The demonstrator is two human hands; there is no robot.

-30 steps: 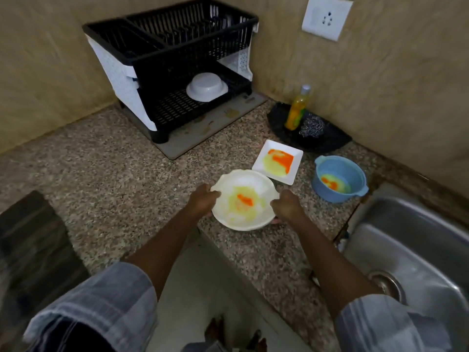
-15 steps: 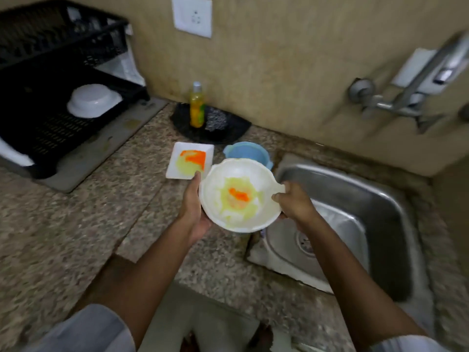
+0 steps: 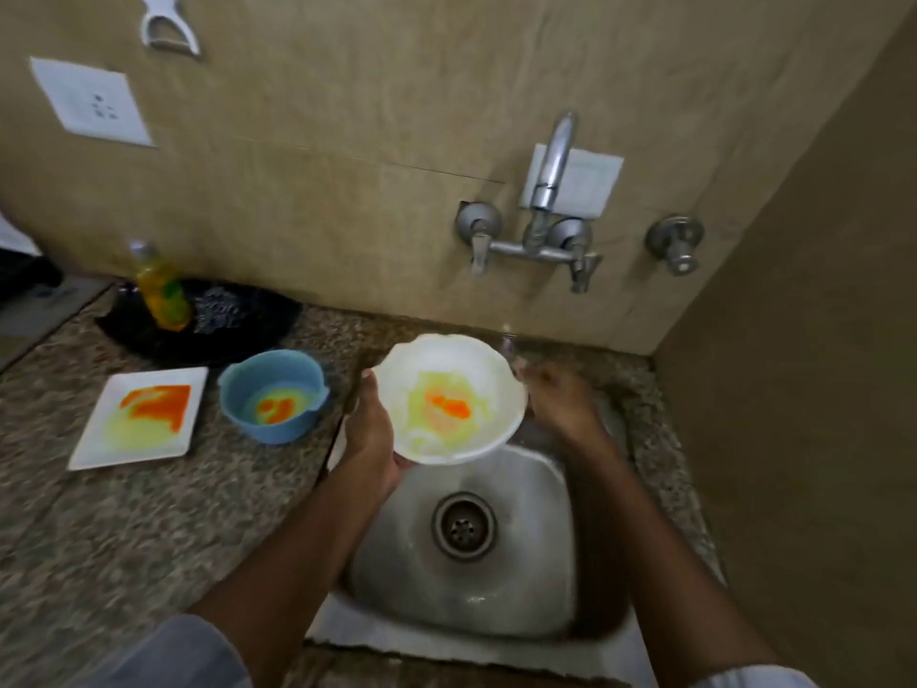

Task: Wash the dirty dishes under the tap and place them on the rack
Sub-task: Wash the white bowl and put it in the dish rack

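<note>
A white bowl (image 3: 449, 362) smeared with yellow and orange residue hangs tilted over the steel sink (image 3: 501, 613). My left hand (image 3: 372, 432) grips its left rim, thumb on the edge and fingers underneath. My right hand (image 3: 560, 404) is blurred just off the bowl's right rim, fingers loose and holding nothing. The tap (image 3: 551, 186) is on the wall above the sink. A dirty blue bowl (image 3: 238, 409) and a dirty square white plate (image 3: 94, 441) sit on the counter to the left. Only a dark corner of the rack (image 3: 22, 278) shows at the far left.
A yellow soap bottle (image 3: 161, 290) and a steel scrubber (image 3: 218, 310) stand on a black dish (image 3: 258, 330) by the wall. A side wall closes off the right. The granite counter (image 3: 124, 528) runs left of the sink; a socket (image 3: 92, 104) is on the wall.
I carried the white bowl from the counter rightward to over the sink. My right hand has come off its rim; the left hand still holds it. The view swung from the rack to the tap.
</note>
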